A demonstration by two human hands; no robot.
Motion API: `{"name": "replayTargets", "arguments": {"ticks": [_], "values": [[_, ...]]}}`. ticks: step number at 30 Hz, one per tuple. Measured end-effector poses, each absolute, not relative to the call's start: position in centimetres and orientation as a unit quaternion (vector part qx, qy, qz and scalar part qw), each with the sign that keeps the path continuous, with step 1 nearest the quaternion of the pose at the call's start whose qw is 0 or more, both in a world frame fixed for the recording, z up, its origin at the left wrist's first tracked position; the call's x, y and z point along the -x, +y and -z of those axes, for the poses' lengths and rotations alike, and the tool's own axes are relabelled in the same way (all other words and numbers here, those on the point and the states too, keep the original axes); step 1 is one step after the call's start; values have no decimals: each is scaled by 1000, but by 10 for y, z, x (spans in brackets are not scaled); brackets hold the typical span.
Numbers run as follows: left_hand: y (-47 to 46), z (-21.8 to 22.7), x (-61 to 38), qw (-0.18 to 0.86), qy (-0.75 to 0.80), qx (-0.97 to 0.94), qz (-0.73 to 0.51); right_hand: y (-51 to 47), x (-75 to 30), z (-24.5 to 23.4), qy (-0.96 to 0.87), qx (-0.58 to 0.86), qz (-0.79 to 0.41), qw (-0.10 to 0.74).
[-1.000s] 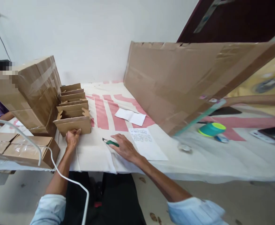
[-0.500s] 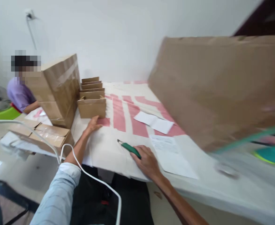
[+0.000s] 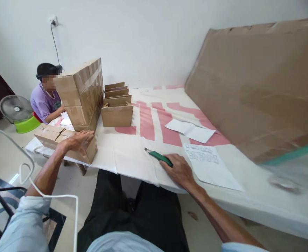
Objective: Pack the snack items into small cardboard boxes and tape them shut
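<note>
My left hand (image 3: 79,141) lies over the end of a long, low cardboard box (image 3: 91,152) at the table's left edge, fingers stretched out across its top. In my right hand (image 3: 179,169) is a green utility knife (image 3: 158,157), its tip pointing left above the white cloth. Beside that hand is a printed sheet of paper (image 3: 217,173). A folded white paper (image 3: 189,130) rests farther back on the red-marked cloth. Several small open cardboard boxes (image 3: 117,117) stand in a row ahead of my left hand.
A tall taped cardboard box (image 3: 87,98) stands at the left, with a seated person in a purple shirt (image 3: 41,101) beyond it. A large cardboard sheet or box side (image 3: 261,87) fills the right. A white cable (image 3: 76,217) loops near my left arm. A fan (image 3: 16,108) stands on the floor.
My left hand has moved left from near the row of small open boxes onto the long, low box. My right hand keeps the knife over the table. The view has shifted left.
</note>
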State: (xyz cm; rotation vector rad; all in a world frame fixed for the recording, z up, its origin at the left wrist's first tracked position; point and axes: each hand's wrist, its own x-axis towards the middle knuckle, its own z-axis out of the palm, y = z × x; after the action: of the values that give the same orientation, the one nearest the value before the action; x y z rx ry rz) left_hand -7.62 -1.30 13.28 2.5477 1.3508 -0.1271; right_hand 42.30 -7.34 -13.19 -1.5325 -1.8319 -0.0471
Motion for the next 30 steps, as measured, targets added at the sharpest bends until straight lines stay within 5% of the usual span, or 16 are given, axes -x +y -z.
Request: {"name": "replayTargets", "arguments": {"ticks": [5, 11, 19, 25, 30], "values": [[-10, -135, 88, 33, 510, -852, 114, -69, -421, 128, -708, 604, -5, 366], [-33, -111, 11, 74, 457, -886, -25, -70, -419, 124, -706, 605, -6, 367], [-38, -92, 36, 257, 408, -823, -302, -78, -422, 123, -715, 604, 5, 353], [-53, -38, 72, 481, 398, -722, -298, -79, -422, 124, -710, 612, 4, 349], [-74, -9, 32, 475, 382, -707, -359, -81, -424, 124, -708, 612, -1, 353]]}}
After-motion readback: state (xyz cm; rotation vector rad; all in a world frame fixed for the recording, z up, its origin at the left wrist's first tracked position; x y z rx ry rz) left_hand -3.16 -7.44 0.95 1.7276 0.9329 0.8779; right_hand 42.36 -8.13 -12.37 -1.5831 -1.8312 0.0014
